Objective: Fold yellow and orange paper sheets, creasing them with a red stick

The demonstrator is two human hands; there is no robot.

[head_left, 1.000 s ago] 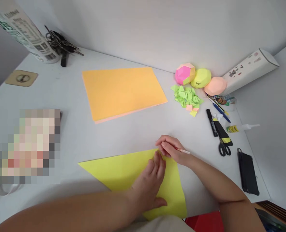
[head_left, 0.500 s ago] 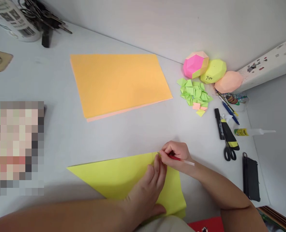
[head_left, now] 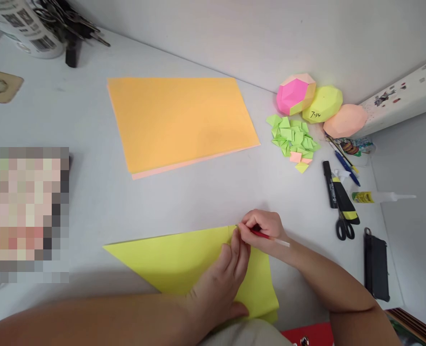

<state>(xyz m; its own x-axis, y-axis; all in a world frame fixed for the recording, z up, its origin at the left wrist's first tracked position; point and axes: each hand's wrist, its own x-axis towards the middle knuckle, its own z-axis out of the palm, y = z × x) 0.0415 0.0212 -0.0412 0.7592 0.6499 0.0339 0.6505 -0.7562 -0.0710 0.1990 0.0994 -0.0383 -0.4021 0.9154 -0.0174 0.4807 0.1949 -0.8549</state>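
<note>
A sheet of yellow paper (head_left: 169,252) lies near the table's front edge, its right part bent down toward me. My left hand (head_left: 220,283) rests on it with the fingers stretched toward its far edge and the thumb apart. Just beyond those fingertips, my right hand (head_left: 265,230) grips a slim pen (head_left: 270,236) with a red barrel and a whitish end. The pen's tip meets the paper's far edge, mostly hidden by my fingers. A faint line crosses the paper there.
Orange paper (head_left: 184,125) lies farther back over pink paper. Folded green pieces (head_left: 294,137) sit before faceted paper shapes (head_left: 322,104). At right are scissors (head_left: 344,229), a black marker (head_left: 330,185), a glue bottle (head_left: 371,197) and a black case (head_left: 376,266). Keys (head_left: 72,24) lie back left.
The view has shifted slightly, so most things sit a little farther right. Both hands keep their places on the yellow paper, and the pen stays in my right hand.
</note>
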